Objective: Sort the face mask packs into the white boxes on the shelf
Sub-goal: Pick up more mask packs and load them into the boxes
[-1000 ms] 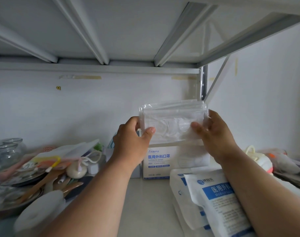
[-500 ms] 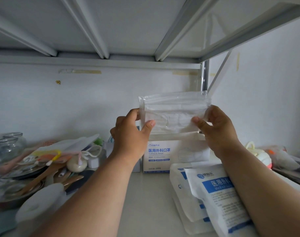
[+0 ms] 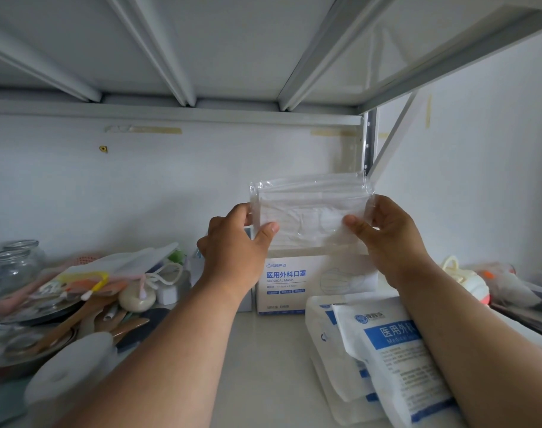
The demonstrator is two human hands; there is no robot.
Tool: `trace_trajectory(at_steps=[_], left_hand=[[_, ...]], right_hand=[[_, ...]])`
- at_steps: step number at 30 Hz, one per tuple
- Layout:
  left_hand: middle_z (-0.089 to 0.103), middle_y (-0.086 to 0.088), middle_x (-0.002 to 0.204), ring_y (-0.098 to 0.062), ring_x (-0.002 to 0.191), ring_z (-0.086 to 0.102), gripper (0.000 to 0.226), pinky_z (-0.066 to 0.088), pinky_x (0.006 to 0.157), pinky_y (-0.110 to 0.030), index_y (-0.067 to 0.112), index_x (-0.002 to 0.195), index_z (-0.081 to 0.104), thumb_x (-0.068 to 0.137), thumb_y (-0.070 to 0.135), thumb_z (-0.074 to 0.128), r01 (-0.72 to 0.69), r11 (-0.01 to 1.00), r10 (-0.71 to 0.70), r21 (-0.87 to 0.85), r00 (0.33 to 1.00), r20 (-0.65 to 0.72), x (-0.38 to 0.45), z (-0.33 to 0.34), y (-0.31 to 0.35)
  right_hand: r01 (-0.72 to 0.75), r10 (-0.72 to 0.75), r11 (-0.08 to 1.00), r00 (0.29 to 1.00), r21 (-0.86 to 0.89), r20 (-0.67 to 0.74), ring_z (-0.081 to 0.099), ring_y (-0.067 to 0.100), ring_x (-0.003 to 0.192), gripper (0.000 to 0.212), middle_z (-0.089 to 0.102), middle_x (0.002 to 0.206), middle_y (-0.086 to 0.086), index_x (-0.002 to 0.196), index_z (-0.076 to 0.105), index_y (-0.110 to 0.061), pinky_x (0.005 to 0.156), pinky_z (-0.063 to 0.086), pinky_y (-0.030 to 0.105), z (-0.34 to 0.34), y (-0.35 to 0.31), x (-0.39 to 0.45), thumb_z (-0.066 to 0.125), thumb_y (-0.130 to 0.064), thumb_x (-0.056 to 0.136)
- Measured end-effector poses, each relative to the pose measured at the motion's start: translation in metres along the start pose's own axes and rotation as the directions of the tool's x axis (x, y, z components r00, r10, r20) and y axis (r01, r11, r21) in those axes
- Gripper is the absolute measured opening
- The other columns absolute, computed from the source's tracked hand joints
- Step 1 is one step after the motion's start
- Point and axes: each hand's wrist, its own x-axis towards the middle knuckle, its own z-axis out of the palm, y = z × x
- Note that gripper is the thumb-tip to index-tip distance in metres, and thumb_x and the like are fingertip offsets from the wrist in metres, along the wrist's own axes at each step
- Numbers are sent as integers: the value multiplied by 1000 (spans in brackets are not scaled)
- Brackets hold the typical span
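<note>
On the shelf (image 3: pixel 272 350), both hands, left hand (image 3: pixel 235 245) and right hand (image 3: pixel 387 236), grip a clear mask pack (image 3: pixel 309 211) above the white box (image 3: pixel 294 282).

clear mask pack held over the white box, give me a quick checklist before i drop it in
1. Left hand grips the clear mask pack: ok.
2. Right hand grips its other end: ok.
3. Pack above the white box: ok.
4. Box top open: cannot tell, the pack hides it.
5. Room inside the box: cannot tell.
6. Blue-labelled packs lie in front of the box, not over its top: ok.
</note>
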Motion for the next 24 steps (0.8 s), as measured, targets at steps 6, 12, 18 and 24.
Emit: trace_trajectory(at_steps=[6,12,18,24], left_hand=[[67,11,125,-23,130,52,42,39,109,-44,38,128,64,95,63,66,8,1000,-8,-1,1000,6,-1,-1,1],[62,16,116,-23,130,51,41,38,109,-44,36,128,64,96,62,66,6,1000,-6,9,1000,14,-2,-2,3],[69,17,127,-17,136,46,55,34,114,-47,39,146,52,97,60,67,13,1000,-13,-5,1000,12,0,0,2],[66,15,132,-14,141,39,79,23,110,-45,41,163,24,98,62,64,-10,991,-4,132,995,101,0,5,-2]], right_hand=[[-23,23,999,1000,24,1,80,26,109,20,84,112,1,116,75,-25,103,62,59,1,2,1,85,-30,100],[-46,45,998,999,51,10,81,23,110,22,84,114,-3,121,75,-26,104,63,59,1,0,-1,84,-29,101],[-51,50,996,999,73,18,83,20,102,20,85,110,-6,121,75,-29,100,65,58,1,1,0,83,-26,102],[-153,152,988,988,30,33,83,28,98,12,85,97,-7,110,75,-30,92,67,54,1,10,5,83,-30,101]])
